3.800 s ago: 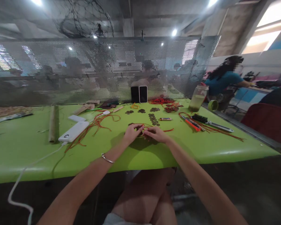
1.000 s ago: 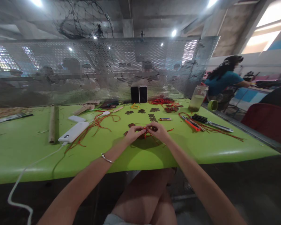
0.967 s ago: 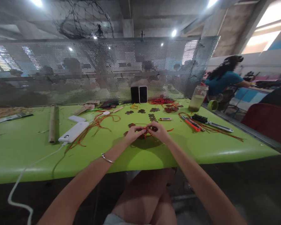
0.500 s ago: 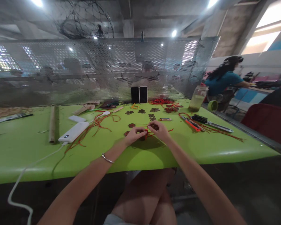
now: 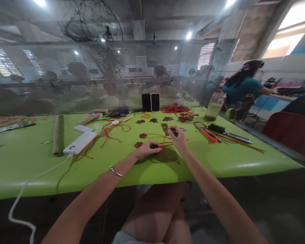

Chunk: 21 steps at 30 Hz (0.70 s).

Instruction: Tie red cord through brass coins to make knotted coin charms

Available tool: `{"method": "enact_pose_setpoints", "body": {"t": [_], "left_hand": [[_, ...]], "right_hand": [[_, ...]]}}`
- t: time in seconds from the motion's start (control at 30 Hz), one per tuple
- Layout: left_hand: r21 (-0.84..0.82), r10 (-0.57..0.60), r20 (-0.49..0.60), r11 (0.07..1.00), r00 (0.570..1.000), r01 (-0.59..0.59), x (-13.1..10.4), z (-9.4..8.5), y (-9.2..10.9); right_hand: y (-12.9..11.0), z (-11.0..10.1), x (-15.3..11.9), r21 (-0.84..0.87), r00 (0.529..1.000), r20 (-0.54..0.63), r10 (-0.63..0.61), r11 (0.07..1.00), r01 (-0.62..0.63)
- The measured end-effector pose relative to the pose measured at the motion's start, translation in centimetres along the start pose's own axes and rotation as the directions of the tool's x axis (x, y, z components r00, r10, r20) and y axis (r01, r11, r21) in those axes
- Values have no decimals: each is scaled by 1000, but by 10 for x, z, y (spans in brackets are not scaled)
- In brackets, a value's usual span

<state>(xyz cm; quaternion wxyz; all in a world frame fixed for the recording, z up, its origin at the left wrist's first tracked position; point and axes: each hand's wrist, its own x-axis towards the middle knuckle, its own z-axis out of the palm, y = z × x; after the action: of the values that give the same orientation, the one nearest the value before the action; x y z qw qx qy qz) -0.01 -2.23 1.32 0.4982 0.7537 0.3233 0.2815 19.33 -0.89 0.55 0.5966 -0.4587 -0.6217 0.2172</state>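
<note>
My left hand (image 5: 147,149) is closed in a pinch on a knotted part of a red cord (image 5: 165,138) just above the table. Up and to the right, my right hand (image 5: 179,138) pinches the same cord, which runs taut between the two hands. A loose cord end trails on the green tabletop to the right of my left hand. Whether a coin hangs under my left fingers is hidden. Beside that hand lie dark round coin-like pieces (image 5: 138,144) with red cord on them, and another such piece (image 5: 142,136) farther back.
More coin-like pieces (image 5: 168,119) lie behind the hands, near a pile of red cords (image 5: 176,109). To the right are a utility knife (image 5: 237,138), pens and a bottle (image 5: 215,107). On the left lie a white power bank (image 5: 80,143) and a tube (image 5: 57,135). Two phones (image 5: 155,102) stand behind.
My right hand has moved right, away from my left hand, drawing the red cord taut. My left hand has lowered slightly. A loose cord end now lies towards the table's front.
</note>
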Motion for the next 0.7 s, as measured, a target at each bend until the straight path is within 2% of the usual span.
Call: {"method": "enact_pose_setpoints", "body": {"t": [0.13, 0.2, 0.3, 0.43, 0.7], "left_hand": [[-22, 14, -129, 1000, 992, -17, 3, -3, -2], [-32, 26, -220, 999, 975, -34, 5, -5, -3], [-45, 30, -314, 998, 949, -46, 8, -8, -6], [-83, 6, -351, 996, 936, -37, 9, -8, -9], [-119, 10, -364, 991, 931, -57, 13, -8, -14]], "right_hand": [[0, 1, -2, -28, 999, 46, 8, 1000, -7], [-2, 3, -4, -50, 990, 139, 0, 999, 7], [-8, 6, -7, -79, 946, 322, -37, 995, 66], [-15, 7, -9, -111, 897, 434, -78, 984, 139], [-16, 7, -10, -149, 866, 492, -85, 972, 180]]}}
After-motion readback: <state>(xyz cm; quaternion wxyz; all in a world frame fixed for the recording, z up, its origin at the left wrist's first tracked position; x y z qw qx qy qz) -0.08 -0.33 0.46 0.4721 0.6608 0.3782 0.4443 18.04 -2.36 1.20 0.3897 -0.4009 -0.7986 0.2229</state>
